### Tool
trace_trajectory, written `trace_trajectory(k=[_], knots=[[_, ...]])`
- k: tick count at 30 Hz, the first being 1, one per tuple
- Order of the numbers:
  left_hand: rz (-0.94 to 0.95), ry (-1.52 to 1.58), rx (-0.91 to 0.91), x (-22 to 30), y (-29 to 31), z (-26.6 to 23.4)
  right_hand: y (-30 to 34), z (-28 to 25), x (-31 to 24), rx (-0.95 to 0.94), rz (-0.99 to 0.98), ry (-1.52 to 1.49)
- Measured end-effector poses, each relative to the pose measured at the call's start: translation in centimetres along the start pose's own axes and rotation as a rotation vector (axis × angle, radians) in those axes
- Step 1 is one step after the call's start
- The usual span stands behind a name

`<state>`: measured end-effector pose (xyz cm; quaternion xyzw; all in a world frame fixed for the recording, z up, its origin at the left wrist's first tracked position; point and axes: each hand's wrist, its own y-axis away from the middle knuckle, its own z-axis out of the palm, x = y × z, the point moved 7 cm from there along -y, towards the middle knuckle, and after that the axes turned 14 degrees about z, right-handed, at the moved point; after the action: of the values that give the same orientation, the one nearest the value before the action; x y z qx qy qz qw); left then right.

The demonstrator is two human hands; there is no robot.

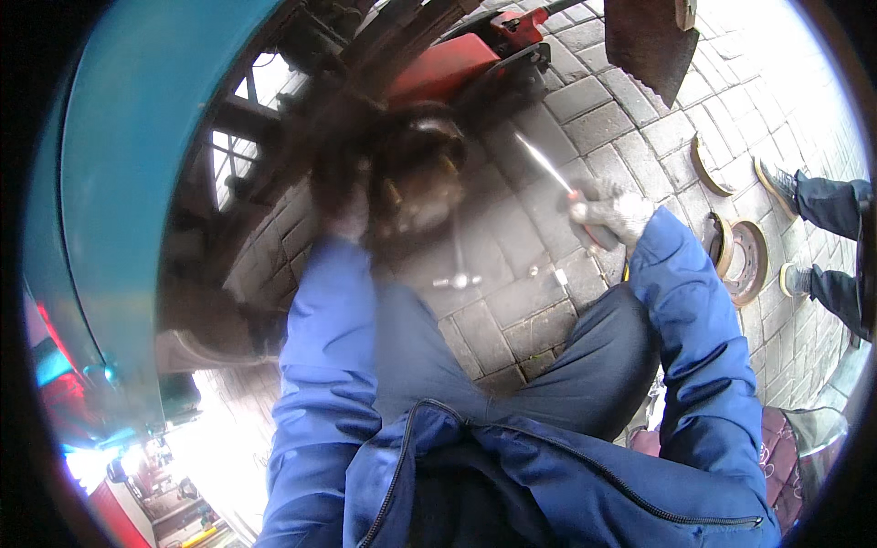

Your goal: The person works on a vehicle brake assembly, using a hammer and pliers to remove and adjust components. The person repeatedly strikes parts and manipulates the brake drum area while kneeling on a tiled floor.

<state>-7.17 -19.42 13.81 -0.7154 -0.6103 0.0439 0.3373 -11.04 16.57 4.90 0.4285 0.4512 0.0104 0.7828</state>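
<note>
My right hand [614, 215], in a pale work glove, is closed around the handle of a screwdriver [545, 163]. Its bright shaft points up and to the left, toward the wheel hub. My left hand [343, 196] is at the left side of the greasy wheel hub [425, 178] under the vehicle. Shadow and blur hide its fingers, so I cannot tell whether it grips anything. Below the hub a hammer [457, 280] lies on the paving between my knees. A small pale piece [561, 277] lies on the ground to its right.
A blue-green vehicle body [128, 183] fills the left side. Behind the hub stands a red jack [443, 68]. A dark flap [650, 46] hangs at the top. On the right are a curved brake shoe [708, 166], a brake drum [751, 260] and another person's shoes [776, 187].
</note>
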Motion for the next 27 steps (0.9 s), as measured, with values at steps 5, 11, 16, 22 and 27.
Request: trace_trajectory(k=[5,11,16,22,27], knots=[[-0.093,0.283,0.098,-0.3,0.0,-0.9,-2.7,5.7,-2.4,0.166,-0.159,0.256],[-0.303,0.465,0.221,-2.0,1.2,-0.2,-2.5,9.4,-3.0,0.231,-0.132,0.406],[-0.161,0.178,0.14,-2.5,0.8,-0.9,-0.1,10.6,-7.4,0.373,-0.464,0.565],[0.022,0.099,0.105,-2.2,0.8,-0.4,-4.4,7.9,0.7,0.084,-0.194,0.711],[0.384,-0.587,-0.134,-0.3,-0.2,0.2,-9.3,5.2,18.6,-0.112,0.227,0.623]])
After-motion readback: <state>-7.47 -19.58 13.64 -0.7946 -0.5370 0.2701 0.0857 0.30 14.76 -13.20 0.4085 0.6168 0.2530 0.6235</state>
